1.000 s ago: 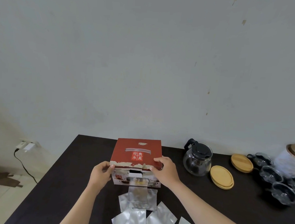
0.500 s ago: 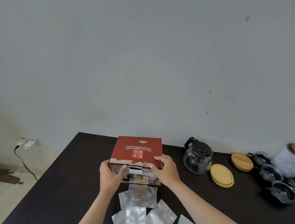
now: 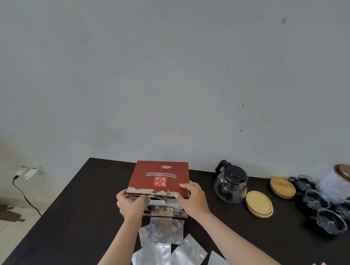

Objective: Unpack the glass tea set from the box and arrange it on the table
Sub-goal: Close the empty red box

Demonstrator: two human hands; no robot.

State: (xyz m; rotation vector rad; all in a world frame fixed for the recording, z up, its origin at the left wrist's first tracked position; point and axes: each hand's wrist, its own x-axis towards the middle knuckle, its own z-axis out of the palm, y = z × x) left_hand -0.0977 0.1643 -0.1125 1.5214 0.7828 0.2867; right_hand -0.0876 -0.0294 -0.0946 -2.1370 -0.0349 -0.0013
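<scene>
A dark tabletop (image 3: 70, 218) stood against a pale wall. On it rested a red box (image 3: 160, 177) near the far edge, silver foil packets (image 3: 161, 246) spread just in front of the box, and a glass teapot (image 3: 231, 183) with a black lid to the right. Beside the teapot lay a stack of wooden lids (image 3: 259, 204), with one more wooden lid (image 3: 282, 187) farther back. Glass cups (image 3: 331, 221) clustered at the right edge, near a white canister (image 3: 340, 183).

Red box (image 3: 160, 176) with white-on-red characters, dark brown table (image 3: 70, 218), silver pouches (image 3: 154, 255), tan wooden lids (image 3: 258, 204).
</scene>
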